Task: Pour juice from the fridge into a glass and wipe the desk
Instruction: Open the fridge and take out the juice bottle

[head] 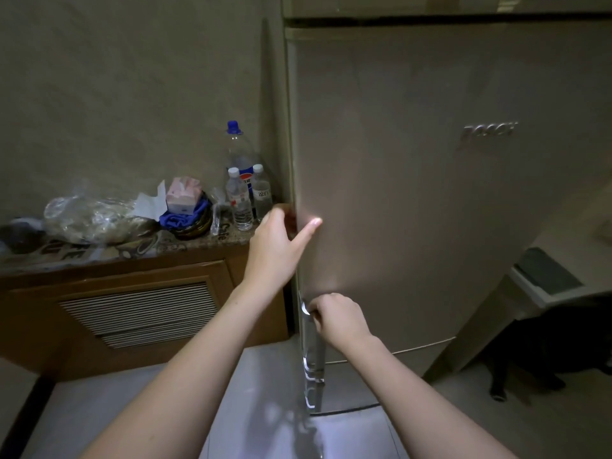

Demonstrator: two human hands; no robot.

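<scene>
1. Fridge door (414,193) shut; no juice or glass in view. Juice presumably sits behind this door.
2. Left hand (278,246) at the door's left edge, level with the bench top: fingers curled round the edge out of sight, thumb flat on the door face. Grip closed on the door edge.
3. Right hand (337,318) lower down, fist wrapped round the top of the chrome handle (311,352). Grip closed on the handle.
4. Handle's long axis runs vertical down the door's left edge. Both hands sit on that edge, so the hinge likely lies right and the pull comes toward the person. Right hand has the handle; left only assists.
5. Raised badge on the door reads "BOSCH", blurred.
6. Bench (139,256) just left of the fridge. At its right end, against the wall: large blue-capped Pepsi bottle (239,154) and two small water bottles (239,200); their labels unreadable. "Cafe" printed on the bench covering.
7. Blue cloth (185,217) near mid-bench, a likely wiper later.
</scene>
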